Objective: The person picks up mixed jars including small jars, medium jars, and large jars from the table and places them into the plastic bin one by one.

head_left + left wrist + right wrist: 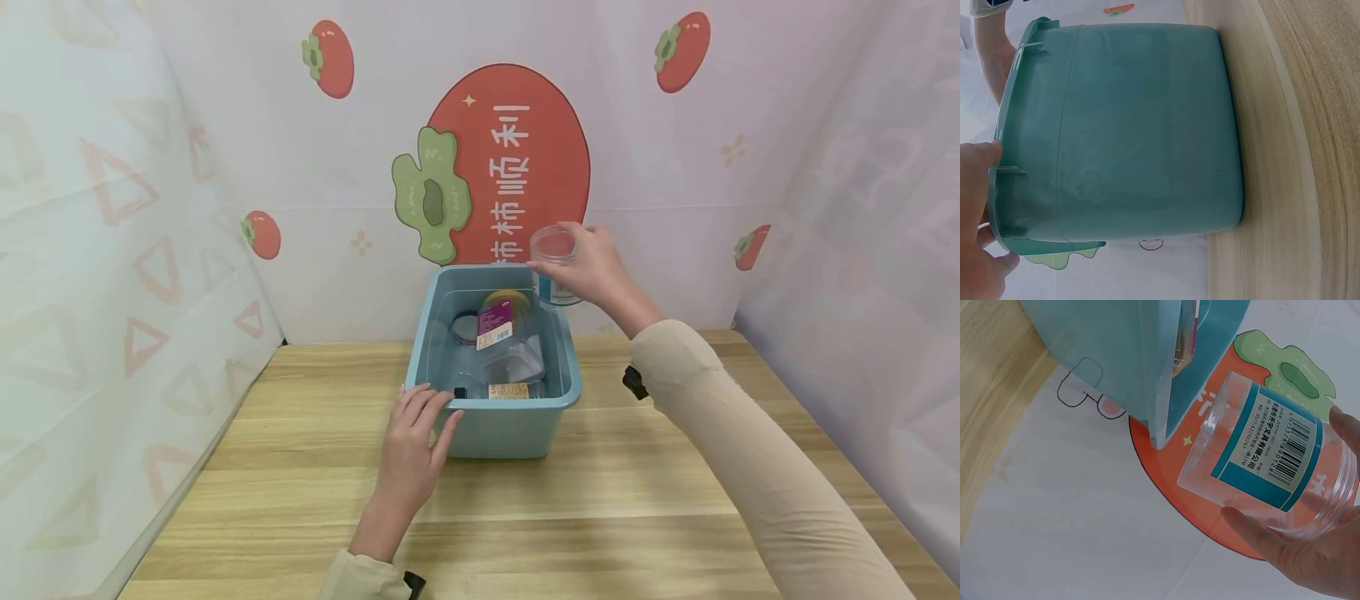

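A light blue plastic bin stands on the wooden table. My left hand grips its rim at the near left corner, fingers over the edge and thumb on the outer front wall. Above the bin's back right corner, my right hand holds a clear plastic jar between thumb and fingers. In the right wrist view, the jar is tilted and transparent, with a blue and white barcode label. The left wrist view shows the bin's outer wall and my left fingers at its rim.
Inside the bin lie a purple and white labelled package, a yellow-lidded container, a dark-rimmed round piece, a clear plastic box and a clear bottle with an orange label. A printed cloth hangs behind the table.
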`<state>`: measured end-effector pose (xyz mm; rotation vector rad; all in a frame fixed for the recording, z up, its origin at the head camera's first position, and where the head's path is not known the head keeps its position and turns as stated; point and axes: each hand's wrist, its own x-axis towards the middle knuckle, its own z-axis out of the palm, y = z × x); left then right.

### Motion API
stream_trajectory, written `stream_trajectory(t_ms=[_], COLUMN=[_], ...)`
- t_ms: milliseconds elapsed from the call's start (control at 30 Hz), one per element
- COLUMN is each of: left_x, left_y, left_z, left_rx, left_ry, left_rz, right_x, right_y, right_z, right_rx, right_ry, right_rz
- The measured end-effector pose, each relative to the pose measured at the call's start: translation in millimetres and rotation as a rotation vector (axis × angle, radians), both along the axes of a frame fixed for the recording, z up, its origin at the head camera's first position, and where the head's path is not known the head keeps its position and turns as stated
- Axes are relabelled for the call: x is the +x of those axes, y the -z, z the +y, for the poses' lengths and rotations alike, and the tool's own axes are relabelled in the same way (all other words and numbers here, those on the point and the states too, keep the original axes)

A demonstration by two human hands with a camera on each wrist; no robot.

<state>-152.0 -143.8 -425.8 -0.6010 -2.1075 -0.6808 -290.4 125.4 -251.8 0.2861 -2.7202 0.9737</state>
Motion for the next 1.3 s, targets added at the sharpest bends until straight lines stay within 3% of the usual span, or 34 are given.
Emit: stream_trajectory(t_ms=[1300], left_x=[0.9], left_y=[-0.8], left_z=[-1], left_rx=[-0.008], left_ry=[-0.008], left_rz=[-0.017], right_x=[-1.3], right_y=[2.1], right_z=[-33], right_rx=[-0.022], right_ry=[-0.03], right_rz=[-0.012])
